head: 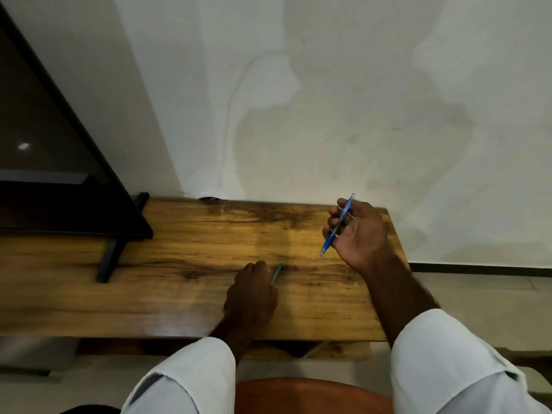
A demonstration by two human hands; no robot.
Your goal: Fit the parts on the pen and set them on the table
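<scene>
My right hand (pixel 360 231) is raised over the far right part of the wooden table (pixel 185 258) and grips a blue pen (pixel 337 226) between its curled fingers, the tip pointing down and to the left. My left hand (pixel 252 294) rests on the middle of the table with its fingers curled round a thin green pen or pencil (pixel 277 273). Only the green end sticks out past the knuckles; the rest is hidden in the fist. Both arms wear rolled-up white sleeves.
A dark flat screen (pixel 44 162) on black feet stands on the table's left part. A white stained wall (pixel 328 100) rises right behind the table. An orange-brown round seat (pixel 307 395) shows at the bottom edge. Tiled floor lies to the right.
</scene>
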